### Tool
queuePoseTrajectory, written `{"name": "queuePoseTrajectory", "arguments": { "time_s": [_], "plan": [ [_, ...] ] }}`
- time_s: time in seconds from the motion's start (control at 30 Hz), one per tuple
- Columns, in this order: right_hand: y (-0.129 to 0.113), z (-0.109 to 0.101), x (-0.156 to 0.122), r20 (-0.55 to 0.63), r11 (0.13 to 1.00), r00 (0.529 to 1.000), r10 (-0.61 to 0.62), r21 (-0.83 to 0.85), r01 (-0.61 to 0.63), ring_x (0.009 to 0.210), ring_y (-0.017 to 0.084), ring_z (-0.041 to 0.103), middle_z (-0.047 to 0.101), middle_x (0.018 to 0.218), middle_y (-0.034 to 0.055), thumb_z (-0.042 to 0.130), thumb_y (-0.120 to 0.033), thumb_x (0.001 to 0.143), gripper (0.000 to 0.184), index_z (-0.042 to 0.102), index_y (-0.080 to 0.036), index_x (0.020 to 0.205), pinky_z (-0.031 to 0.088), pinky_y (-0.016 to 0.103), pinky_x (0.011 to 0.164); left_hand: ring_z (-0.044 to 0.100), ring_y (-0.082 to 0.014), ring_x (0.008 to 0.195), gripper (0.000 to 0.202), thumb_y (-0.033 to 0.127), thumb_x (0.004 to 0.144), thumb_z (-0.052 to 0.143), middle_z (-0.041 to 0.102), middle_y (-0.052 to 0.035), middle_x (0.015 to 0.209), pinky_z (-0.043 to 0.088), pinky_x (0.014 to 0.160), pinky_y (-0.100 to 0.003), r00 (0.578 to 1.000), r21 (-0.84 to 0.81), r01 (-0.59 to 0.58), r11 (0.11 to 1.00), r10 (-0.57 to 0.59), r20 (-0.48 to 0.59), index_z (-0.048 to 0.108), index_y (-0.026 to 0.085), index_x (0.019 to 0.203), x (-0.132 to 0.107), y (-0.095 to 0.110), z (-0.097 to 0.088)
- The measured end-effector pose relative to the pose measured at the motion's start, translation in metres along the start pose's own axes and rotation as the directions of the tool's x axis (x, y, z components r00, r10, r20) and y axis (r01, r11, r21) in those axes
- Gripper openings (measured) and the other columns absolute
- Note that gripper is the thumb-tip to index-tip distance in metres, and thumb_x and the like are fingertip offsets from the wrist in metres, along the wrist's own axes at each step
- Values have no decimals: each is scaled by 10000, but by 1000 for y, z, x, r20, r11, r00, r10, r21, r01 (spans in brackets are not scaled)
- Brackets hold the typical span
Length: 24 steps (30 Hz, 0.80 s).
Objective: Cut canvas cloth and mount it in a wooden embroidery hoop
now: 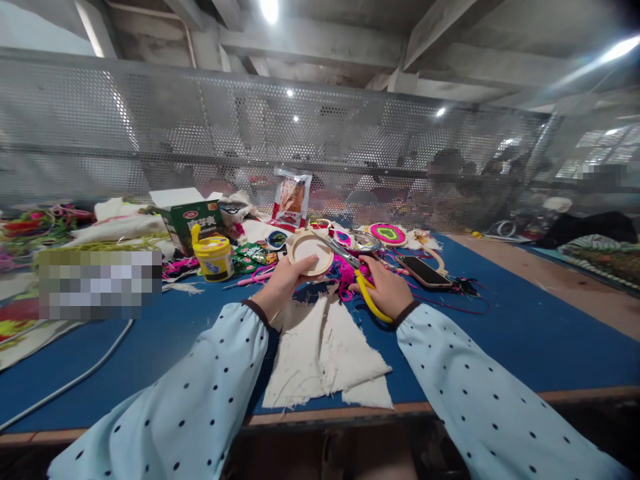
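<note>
My left hand (283, 283) grips a small round wooden embroidery hoop (310, 253) with pale cloth stretched in it, held up above the blue table (500, 333). My right hand (387, 290) is closed on the yellow handles of a pair of scissors (357, 267), whose metal blades reach toward the hoop's right edge. Pieces of cream cloth (320, 353) lie flat on the table beneath both hands. Pink yarn (345, 273) is bunched between the hands. Both arms wear light blue dotted sleeves.
A yellow tub (214, 258), a green box (193, 223), a red snack bag (291, 199), a phone (424, 271), a pink-green round piece (389, 233) and more hoops lie behind. Perforated mesh screen (150, 133) at the back; white cable (75, 380) at left.
</note>
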State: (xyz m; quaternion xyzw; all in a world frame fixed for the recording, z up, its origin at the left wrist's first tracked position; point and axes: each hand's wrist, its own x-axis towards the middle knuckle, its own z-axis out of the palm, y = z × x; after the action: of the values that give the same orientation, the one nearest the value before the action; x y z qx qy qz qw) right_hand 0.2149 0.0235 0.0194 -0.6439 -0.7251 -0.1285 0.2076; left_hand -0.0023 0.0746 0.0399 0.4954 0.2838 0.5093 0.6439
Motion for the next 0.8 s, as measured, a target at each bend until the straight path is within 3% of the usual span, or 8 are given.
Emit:
{"name": "queuePoseTrajectory", "arguments": {
  "time_s": [0.33, 0.8],
  "plan": [
    [0, -1, 0, -26, 995, 1000, -3, -96, 1, 939, 248, 608, 575, 1192, 101, 412, -546, 836, 588, 394, -197, 1309, 439, 300, 713, 667, -200, 791, 404, 146, 699, 689, 671, -119, 992, 585, 648, -291, 999, -16, 48, 999, -48, -1, 563, 113, 1082, -1, -3, 1],
    [-2, -6, 0, -18, 989, 1000, 5, -148, -8, 920, 251, 613, 602, 1132, 102, 393, -571, 838, 577, 416, -217, 1294, 433, 296, 679, 669, -207, 761, 385, 170, 703, 688, 674, -117, 947, 578, 604, -290, 1000, 49, 1, 999, -2, 15, 572, 114, 1067, -1, -3, -4]
  ]
}}
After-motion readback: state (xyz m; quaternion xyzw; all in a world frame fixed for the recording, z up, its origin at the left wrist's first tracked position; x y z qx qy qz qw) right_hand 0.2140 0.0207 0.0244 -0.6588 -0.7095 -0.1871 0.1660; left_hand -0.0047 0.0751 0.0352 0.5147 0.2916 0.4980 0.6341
